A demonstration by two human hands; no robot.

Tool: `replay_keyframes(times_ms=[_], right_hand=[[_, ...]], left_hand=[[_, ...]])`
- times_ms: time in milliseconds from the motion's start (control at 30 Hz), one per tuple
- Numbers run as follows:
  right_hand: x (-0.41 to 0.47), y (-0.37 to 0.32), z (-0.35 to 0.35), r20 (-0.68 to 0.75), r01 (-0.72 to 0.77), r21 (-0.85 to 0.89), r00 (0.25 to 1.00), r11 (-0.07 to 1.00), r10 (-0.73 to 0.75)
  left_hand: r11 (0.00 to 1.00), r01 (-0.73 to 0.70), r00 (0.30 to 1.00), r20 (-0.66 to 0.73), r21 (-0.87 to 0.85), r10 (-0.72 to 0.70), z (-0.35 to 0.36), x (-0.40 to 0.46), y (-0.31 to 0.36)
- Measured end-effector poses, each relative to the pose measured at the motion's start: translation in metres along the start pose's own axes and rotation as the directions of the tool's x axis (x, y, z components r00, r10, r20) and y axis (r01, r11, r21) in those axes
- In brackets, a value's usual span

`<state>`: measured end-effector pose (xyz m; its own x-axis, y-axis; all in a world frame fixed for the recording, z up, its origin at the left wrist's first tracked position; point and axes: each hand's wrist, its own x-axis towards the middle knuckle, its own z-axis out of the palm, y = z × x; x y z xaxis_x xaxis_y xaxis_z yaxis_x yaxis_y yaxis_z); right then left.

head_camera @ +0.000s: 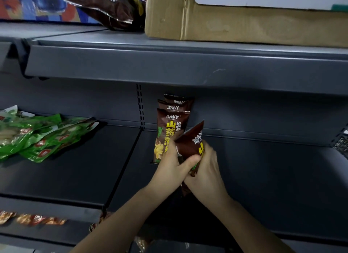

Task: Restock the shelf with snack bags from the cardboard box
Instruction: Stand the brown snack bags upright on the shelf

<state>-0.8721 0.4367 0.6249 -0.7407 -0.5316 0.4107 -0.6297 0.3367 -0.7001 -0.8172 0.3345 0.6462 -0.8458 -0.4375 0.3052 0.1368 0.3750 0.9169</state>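
Gripping one brown snack bag (190, 143) between them, the left hand (174, 166) and right hand (205, 170) close around its lower half, just right of the standing row of bags (172, 124). It looks light, crinkly, slippery and crushable; holding the edges seems safest.

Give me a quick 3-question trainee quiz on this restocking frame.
1. True or false: the cardboard box sits on the shelf above the brown snack bags.
2. What colour are the packets lying at the left of the middle shelf?
3. The tilted brown bag is held by: A) left hand only B) right hand only C) both.

Key: 1 true; 2 green; 3 C.
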Motion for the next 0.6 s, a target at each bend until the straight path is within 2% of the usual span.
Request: replay_keyframes(times_ms=[67, 133, 233, 333, 467, 600], right_hand=[[0.000, -0.001, -0.001, 0.066, 0.042, -0.025, 0.997, 0.999, -0.040], [0.000, -0.001, -0.001, 0.131, 0.044, 0.024, 0.990, 0.999, -0.046], [0.000, -0.002, -0.001, 0.218, -0.062, 0.227, 0.976, 0.972, 0.011], [0.000, 0.002, 0.003, 0.252, -0.170, 0.378, 0.965, 0.910, 0.075], [0.005, 0.002, 0.011, 0.268, -0.240, 0.201, 0.946, 0.950, 0.182], [0.013, 0.000, 0.022, 0.274, -0.202, -0.011, 0.941, 0.979, 0.197]], left_hand=[[0.996, 0.035, 0.999, -0.011, -0.077, -0.036, 0.001, 0.001, 0.003], [0.985, 0.072, 0.996, -0.047, -0.156, -0.081, -0.001, 0.003, 0.008], [0.959, 0.107, 0.973, -0.169, -0.263, -0.155, -0.009, 0.011, 0.010], [0.933, 0.163, 0.958, -0.174, -0.320, -0.227, -0.018, 0.022, 0.008], [0.935, 0.149, 0.951, -0.212, -0.322, -0.224, -0.024, 0.036, 0.003], [0.925, 0.224, 0.938, -0.191, -0.307, -0.291, -0.024, 0.050, -0.009]])
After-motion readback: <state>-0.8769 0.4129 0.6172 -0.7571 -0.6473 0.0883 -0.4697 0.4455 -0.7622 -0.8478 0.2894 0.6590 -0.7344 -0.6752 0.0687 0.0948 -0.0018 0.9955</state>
